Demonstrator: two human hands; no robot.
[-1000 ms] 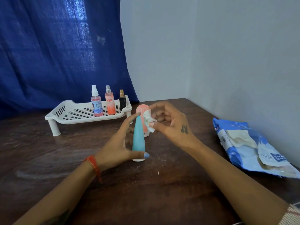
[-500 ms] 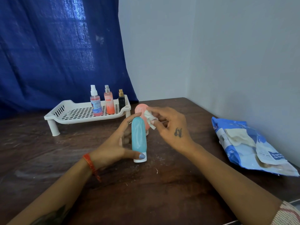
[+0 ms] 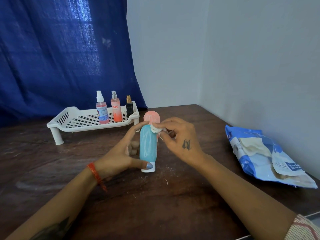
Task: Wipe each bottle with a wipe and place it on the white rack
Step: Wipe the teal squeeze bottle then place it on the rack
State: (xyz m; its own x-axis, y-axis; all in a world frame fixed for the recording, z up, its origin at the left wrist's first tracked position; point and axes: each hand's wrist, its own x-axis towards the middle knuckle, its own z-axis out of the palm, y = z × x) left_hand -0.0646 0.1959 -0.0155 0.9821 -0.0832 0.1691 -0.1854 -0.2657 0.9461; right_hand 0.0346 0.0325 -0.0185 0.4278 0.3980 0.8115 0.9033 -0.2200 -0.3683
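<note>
- While the blue bottle [image 3: 148,148] is gripped by the left hand [image 3: 119,158], thumb at the white cap and forefinger arched to the rounded top, it is kept standing cap-down on the wooden table [image 3: 155,205].
- A crumpled wipe [image 3: 156,129] is pinched between thumb and fingertips of the right hand [image 3: 180,142] and is pressed to the bottle's upper right shoulder.
- Compared with 1 second ago, the bottle has been turned so that its broad face is shown to the camera instead of its thin edge, and the wipe has been brought from beside the pink bottle [image 3: 152,116] onto the blue one.
- From this it is judged that wiping of the blue bottle is only beginning; the body below the shoulder is probably not yet cleaned.
- Just behind the blue bottle, the pink bottle is left on the table, apparently still to be wiped.
- Farther left, 3 spray bottles [image 3: 117,108] are already stood on the white rack [image 3: 78,120], so roughly 3 of 5 are done.
- At the right, an opened wipes packet [image 3: 259,153] is laid near the wall.
</note>
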